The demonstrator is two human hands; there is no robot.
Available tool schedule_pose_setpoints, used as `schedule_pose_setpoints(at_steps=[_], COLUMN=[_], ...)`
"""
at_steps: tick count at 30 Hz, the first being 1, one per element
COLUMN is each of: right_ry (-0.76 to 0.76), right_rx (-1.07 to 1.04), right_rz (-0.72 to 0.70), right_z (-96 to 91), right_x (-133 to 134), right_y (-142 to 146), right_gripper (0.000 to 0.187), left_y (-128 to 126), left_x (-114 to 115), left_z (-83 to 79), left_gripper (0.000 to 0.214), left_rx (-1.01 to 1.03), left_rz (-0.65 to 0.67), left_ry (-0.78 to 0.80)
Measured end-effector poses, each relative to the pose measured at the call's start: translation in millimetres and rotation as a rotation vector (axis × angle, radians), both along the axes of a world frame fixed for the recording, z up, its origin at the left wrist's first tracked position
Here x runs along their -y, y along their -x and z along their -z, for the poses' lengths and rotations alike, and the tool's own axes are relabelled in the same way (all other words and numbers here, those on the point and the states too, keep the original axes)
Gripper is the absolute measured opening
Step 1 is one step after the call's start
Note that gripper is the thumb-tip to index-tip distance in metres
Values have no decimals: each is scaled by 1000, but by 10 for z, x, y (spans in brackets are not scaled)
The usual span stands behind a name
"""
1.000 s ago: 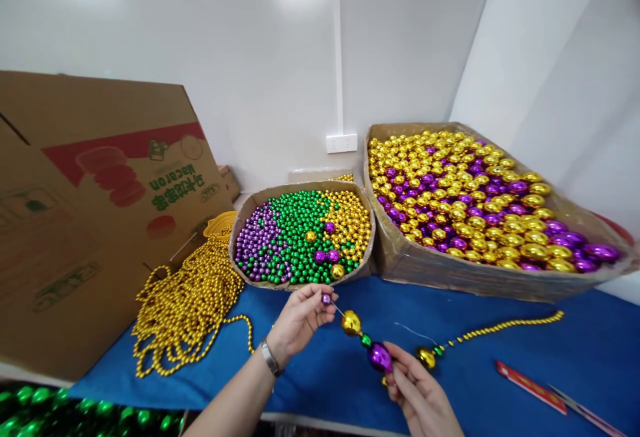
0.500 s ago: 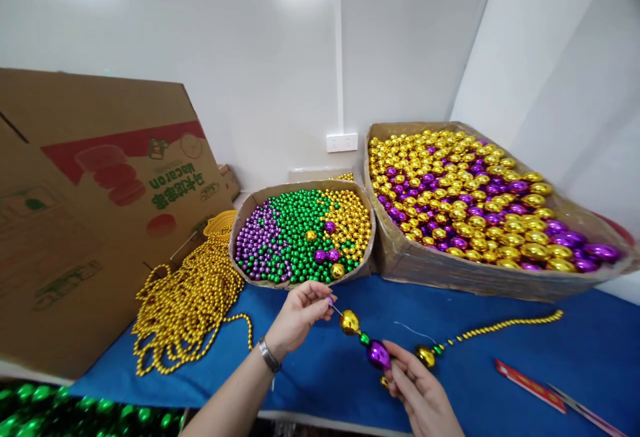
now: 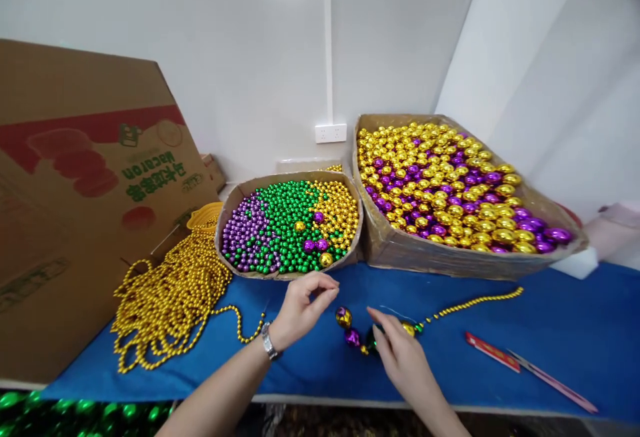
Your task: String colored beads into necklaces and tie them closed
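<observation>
My left hand (image 3: pixel 307 307), with a metal watch (image 3: pixel 269 342) at the wrist, is pinched just in front of the small-bead box. What its fingertips hold, if anything, is too small to make out. My right hand (image 3: pixel 400 350) has its index finger and thumb apart, above a strand of big beads on the blue cloth. In that strand a gold bead (image 3: pixel 343 317), a purple bead (image 3: pixel 353 338) and a dark green bead (image 3: pixel 371 340) show. My right hand partly covers the green one. Beyond it lies a gold bead chain (image 3: pixel 470 305) with a loose thread end.
A cardboard box (image 3: pixel 287 276) holds small purple, green and gold beads. The larger box (image 3: pixel 425 254) on the right holds big gold and purple ones. Gold bead chains (image 3: pixel 170 304) are heaped at left beside a tall carton (image 3: pixel 100 224). Tweezers (image 3: pixel 553 380) and a red-sleeved strip (image 3: pixel 493 352) lie right.
The strand held between both hands now lies lower, on the cloth. My right hand has let go of the purple bead and opened. The view has shifted a little to the right.
</observation>
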State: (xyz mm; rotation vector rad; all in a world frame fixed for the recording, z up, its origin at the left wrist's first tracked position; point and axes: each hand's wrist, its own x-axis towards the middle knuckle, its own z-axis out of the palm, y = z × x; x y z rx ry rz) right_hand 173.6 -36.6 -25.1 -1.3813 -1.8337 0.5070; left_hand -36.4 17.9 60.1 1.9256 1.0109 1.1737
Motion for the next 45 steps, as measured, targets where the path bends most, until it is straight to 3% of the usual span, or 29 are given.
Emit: schedule_pose_setpoints(at_steps=[3, 6, 11, 15, 18, 20, 23, 25, 27, 30, 34, 36, 39, 43, 45], right_ry=[-9, -21, -8, 45, 89, 113, 144, 162, 169, 114, -64, -143, -124, -46, -22], right_rx=[-20, -91, -129, -140, -156, -174, -225, -260, -329, -598, -962, -1070, -1102, -1028, -980], right_rz=[-71, -164, -242, -254, -255, -259, -275, -292, -278, -139, 152, 318, 502, 590, 565], right_z=[-386, -657, -722, -716, -798, -871, -980, -1072, -1200, -1445, -1668, -1674, -1581, -1392, -1286], right_x=[-142, -290, -465, -515, -535, -548, -553, -531, -479, -344, -111, -11, 89, 165, 202], right_y=[15, 112, 199, 161, 123, 113, 134, 141, 88, -184, -787, -1047, -1260, -1250, -1186], right_gripper=[32, 30, 24, 22, 23, 24, 25, 27, 29, 26, 20, 24, 28, 30, 27], left_y=[-89, -196, -251, -194, -206, -268, -438, -563, -642, -597, -299, -159, -57, 77, 337], left_x=[-21, -49, -122, -159, -123, -78, -40, -77, -179, -396, -532, -463, -273, -73, 39], left_z=[-293, -499, -620, -611, -473, -276, 120, 360, 520, 617, 713, 824, 1021, 1145, 1114], left_gripper=[7, 7, 9, 9, 15, 33, 57, 35, 14, 17, 28, 31, 28, 42, 47], left_rx=[-35, -27, 25, 179, 369, 420, 247, 73, -74, -224, -363, -462, -602, -734, -721], left_rz=[44, 74, 4, -69, -87, -62, 80, 211, 282, 223, 192, 268, 316, 163, 79], left_ry=[-176, -252, -296, -182, -74, -19, 60, 87, 17, -196, -382, -430, -426, -345, -285])
